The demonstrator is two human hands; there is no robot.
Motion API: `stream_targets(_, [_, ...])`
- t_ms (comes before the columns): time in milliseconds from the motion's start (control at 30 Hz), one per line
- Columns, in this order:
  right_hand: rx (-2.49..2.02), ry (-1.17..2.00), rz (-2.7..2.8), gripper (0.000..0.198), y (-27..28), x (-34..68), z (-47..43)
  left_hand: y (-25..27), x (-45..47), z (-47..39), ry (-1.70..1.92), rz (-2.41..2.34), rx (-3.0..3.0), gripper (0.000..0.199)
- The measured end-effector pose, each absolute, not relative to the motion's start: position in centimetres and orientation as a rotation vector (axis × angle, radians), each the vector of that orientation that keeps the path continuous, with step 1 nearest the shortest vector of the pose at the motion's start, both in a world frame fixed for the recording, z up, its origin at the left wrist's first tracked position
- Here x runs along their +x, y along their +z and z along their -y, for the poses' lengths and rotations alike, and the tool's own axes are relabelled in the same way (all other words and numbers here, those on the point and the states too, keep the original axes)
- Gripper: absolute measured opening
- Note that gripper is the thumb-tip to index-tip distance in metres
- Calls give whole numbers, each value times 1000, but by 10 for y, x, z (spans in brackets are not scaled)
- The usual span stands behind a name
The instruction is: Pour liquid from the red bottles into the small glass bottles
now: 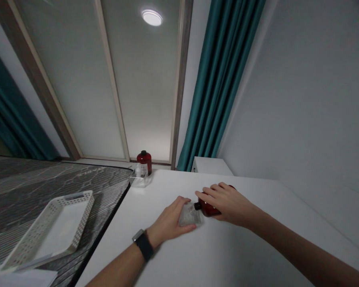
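My left hand [173, 221], with a dark-strapped watch on the wrist, is wrapped round a small clear container [189, 215] at the middle of the white table. My right hand [224, 201] grips a dark red bottle [210, 209] from above. The bottle is tipped on its side, its black top [197, 206] pointing left at the clear container's edge. Whether the top touches the container, or anything flows from it, I cannot tell. Part of the bottle is hidden under my right fingers.
Another red bottle [144, 159] with a black cap stands upright at the white table's [167, 183] far left corner, behind a clear box [138, 179]. Left of the table, a white perforated basket [84, 215] rests on a grey patterned surface [107, 183]. A white cabinet [212, 165] stands beyond the far edge.
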State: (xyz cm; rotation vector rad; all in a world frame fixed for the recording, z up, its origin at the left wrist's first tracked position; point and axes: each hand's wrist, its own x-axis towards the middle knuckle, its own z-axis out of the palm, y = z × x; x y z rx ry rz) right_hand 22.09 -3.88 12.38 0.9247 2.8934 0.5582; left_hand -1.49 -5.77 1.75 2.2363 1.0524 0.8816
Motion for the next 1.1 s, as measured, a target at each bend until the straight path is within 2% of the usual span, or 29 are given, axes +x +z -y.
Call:
stream_targets(400, [899,577,-2891,73,125,220,39,19,-15,58,861,-1047,2242,65])
stream_targets(1100, [877,643,-2906,78,126,219,39,15,-15,57,873,-1037,2255,66])
